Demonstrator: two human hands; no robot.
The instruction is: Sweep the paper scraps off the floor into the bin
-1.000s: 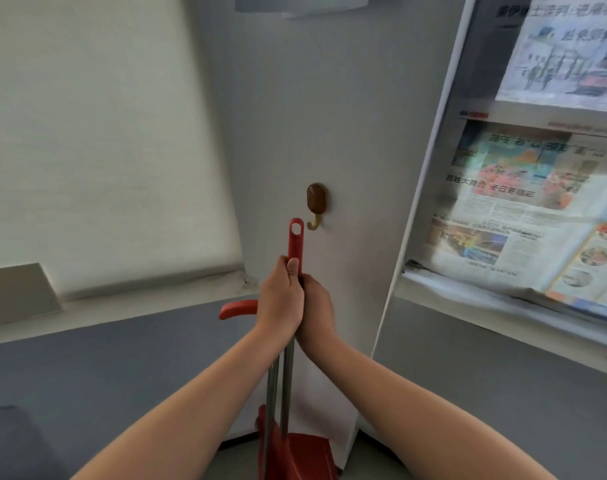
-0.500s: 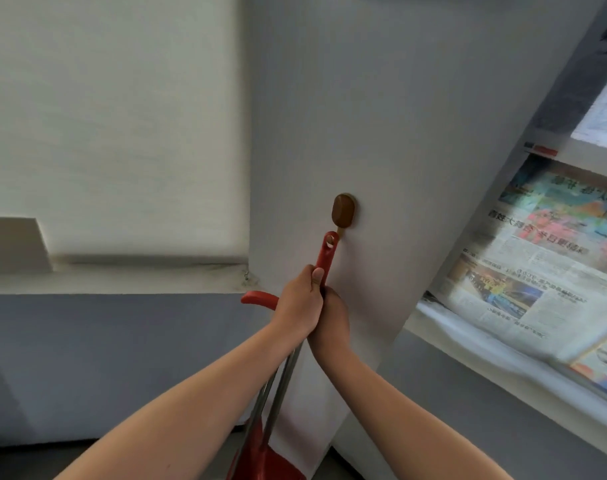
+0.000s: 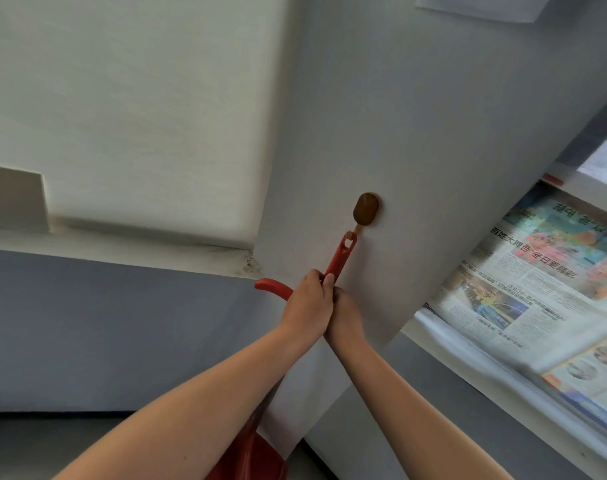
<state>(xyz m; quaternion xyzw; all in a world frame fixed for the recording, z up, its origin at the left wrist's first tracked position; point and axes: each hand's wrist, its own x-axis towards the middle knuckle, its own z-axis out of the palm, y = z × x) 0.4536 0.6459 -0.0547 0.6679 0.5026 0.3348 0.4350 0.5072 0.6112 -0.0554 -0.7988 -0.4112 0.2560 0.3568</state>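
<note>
You have two hands on the red handles: left hand, right hand. Two handles: broom handle, curved handle. One wall hook. One newspaper rack.

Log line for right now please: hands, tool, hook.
left hand: gripping red plastic broom handle | right hand: same handle | hanging hole: at brown oval wall hook | red dustpan: below

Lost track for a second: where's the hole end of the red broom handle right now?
In the head view it is centre frame, the red broom handle tip at the brown wall hook, just above both hands, left of the newspapers.
</note>
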